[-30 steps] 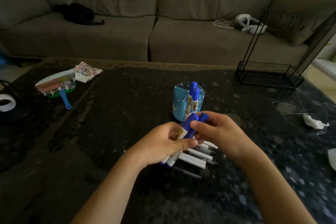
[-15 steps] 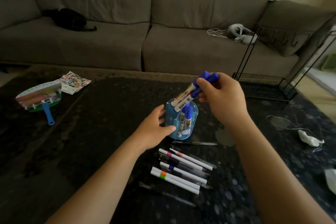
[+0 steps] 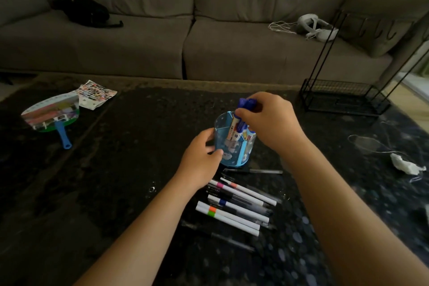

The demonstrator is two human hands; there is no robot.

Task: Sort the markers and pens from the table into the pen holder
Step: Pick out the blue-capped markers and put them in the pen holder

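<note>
A clear blue pen holder [image 3: 228, 154] with inner dividers stands mid-table. My left hand [image 3: 200, 161] grips its left side. My right hand [image 3: 267, 121] holds two blue-capped markers [image 3: 236, 126] by their caps, their lower ends down inside the holder. More blue-capped markers stand in the holder behind them. Several white markers with coloured bands and dark pens [image 3: 236, 206] lie in a row on the table in front of the holder, between my forearms.
The dark speckled table [image 3: 116, 181] holds a hand fan with a blue handle [image 3: 52, 116], a printed sheet [image 3: 97, 94], a black wire rack [image 3: 343, 97] at the back right, and crumpled white paper [image 3: 404, 165]. A grey sofa stands behind.
My right hand lifted two blue-capped markers from my left hand up over the holder and lowered them into it. My left hand moved to the holder's side and now grips it.
</note>
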